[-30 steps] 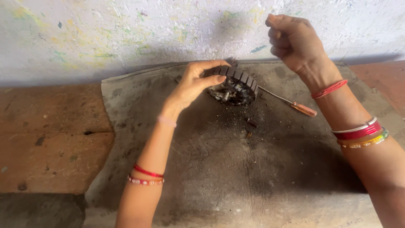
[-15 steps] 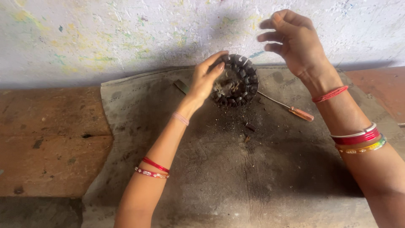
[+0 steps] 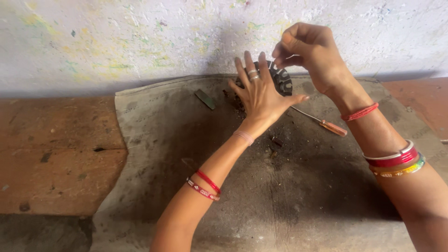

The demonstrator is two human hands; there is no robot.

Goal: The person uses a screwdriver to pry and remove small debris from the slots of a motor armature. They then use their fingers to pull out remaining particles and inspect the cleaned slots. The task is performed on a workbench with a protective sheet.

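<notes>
One stator (image 3: 282, 80), two hands (image 3: 261, 95), one screwdriver (image 3: 322, 123)

Most of the dark toothed ring (image 3: 281, 80) is hidden behind the left hand (image 3: 260, 95), only its far right edge peeks out. Can't tell what the right hand (image 3: 311, 53) is pinching, way too small. Screwdriver (image 3: 322, 123) tip is lost behind the left hand too. Both arms are cut off at the near edge.
</notes>
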